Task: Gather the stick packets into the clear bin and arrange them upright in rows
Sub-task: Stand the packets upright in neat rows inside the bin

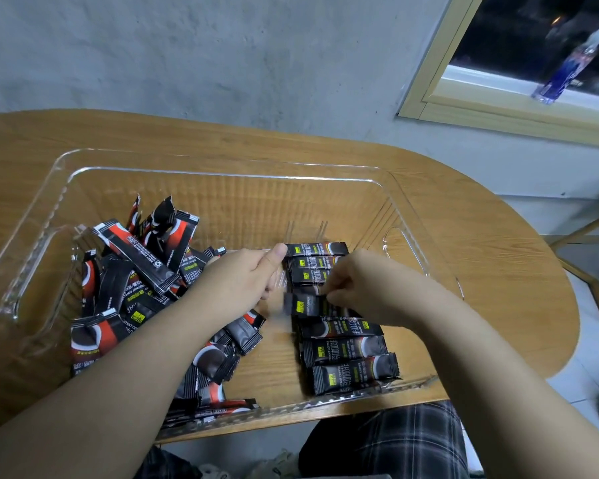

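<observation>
Inside a clear bin (pixel 63 188) on a rounded wooden table (pixel 481 236), a person's two bare hands work among black stick packets. Toward the bin's right end, a row of packets (pixel 343 344) runs from its far part to its near wall, each lying crosswise, one close behind the next. Midway along that row, the right hand (pixel 367 288) pinches one packet (pixel 305 304) between curled fingertips and thumb; the packet looks blurred, its left end jutting toward the bin's middle. Just left of the row, the left hand (pixel 246 274) reaches in with its thumb stretched forward, the tip touching or nearly touching the farthest packet; its other fingers curl under the palm, and whether they hold anything cannot be told. At the bin's left end lies a loose heap of packets (pixel 128 281), black with red and white markings, some leaning up against one another, others flat and partly under the left forearm. Between heap and row, bare bin floor shows the wood grain beneath. Below the bin's near wall, plaid cloth covers the person's lap (pixel 395 440). Beyond the bin's far right corner, a blue bottle (pixel 564 67) stands on a window sill (pixel 481 84) in a grey wall.
</observation>
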Motion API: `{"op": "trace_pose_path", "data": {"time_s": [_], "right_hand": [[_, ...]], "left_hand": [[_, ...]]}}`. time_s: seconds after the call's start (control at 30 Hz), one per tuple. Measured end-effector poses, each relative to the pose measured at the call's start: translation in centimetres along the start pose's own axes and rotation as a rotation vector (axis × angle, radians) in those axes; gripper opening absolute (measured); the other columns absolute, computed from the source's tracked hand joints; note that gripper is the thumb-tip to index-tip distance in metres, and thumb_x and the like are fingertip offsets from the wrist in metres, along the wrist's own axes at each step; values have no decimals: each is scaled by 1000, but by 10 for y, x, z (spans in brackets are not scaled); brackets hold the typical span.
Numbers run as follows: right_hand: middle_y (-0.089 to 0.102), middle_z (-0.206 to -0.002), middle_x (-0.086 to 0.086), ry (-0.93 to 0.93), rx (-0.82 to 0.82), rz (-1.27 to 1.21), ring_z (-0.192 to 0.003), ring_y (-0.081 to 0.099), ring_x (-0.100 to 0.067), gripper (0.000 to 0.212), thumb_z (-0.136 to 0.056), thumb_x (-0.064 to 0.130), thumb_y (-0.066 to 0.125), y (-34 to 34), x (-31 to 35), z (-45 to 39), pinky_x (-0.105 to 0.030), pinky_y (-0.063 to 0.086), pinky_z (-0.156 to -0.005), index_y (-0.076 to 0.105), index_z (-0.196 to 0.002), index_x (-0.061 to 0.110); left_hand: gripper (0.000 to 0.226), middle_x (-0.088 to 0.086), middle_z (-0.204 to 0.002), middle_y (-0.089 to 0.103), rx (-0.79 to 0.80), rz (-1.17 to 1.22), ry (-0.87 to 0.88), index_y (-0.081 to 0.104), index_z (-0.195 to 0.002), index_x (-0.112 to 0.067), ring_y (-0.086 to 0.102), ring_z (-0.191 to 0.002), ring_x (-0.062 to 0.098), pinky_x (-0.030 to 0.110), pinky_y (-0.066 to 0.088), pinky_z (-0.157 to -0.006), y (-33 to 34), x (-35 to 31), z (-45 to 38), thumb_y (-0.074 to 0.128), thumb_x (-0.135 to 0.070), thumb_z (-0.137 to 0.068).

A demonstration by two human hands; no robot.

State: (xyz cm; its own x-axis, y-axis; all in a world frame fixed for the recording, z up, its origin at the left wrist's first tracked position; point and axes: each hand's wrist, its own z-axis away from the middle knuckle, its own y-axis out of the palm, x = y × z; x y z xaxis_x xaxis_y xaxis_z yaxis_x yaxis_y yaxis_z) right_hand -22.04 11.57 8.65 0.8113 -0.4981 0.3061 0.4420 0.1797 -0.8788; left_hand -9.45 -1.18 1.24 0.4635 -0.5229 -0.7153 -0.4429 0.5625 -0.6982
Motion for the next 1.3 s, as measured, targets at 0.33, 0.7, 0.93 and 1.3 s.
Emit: {"op": "trace_pose_path", "data": {"time_s": [0.33, 0.7, 0.93, 1.3], "right_hand": [[73, -97, -2, 83, 157, 180, -86, 66, -18, 15, -86, 17, 67, 16, -11, 5, -27, 52, -71, 74, -99, 15], [71, -84, -5, 47, -16, 235, -76, 66, -22, 7, -80, 16, 68, 31, -13, 0, -32, 56, -68, 71, -84, 12], [68, -97, -9, -163, -43, -78, -92, 62, -25, 28, -84, 34, 68, 51, 40, -9, -35, 51, -80, 67, -100, 12], [65, -104, -10, -134, -69, -127, -99, 58, -28, 25, -83, 25, 68, 62, 50, -23, -28, 42, -72, 60, -101, 9]], "left_hand": [[56, -4, -74, 67, 23, -83, -44, 61, -81, -15, 61, -78, 11, 35, 43, -86, 1, -2, 0, 22, -51, -98], [21, 4, -96, 59, -131, -99, -51, 52, -100, -13, 58, -83, 22, 43, 50, -74, 2, 8, -7, 31, -17, -101], [19, -3, -92, 55, -226, 1, -103, 47, -107, -14, 59, -92, 21, 39, 50, -76, 0, 10, -8, 31, -8, -99], [15, -4, -78, 63, -217, 62, -99, 46, -105, -15, 63, -79, 22, 42, 51, -77, -1, 7, -8, 32, -13, -99]]}}
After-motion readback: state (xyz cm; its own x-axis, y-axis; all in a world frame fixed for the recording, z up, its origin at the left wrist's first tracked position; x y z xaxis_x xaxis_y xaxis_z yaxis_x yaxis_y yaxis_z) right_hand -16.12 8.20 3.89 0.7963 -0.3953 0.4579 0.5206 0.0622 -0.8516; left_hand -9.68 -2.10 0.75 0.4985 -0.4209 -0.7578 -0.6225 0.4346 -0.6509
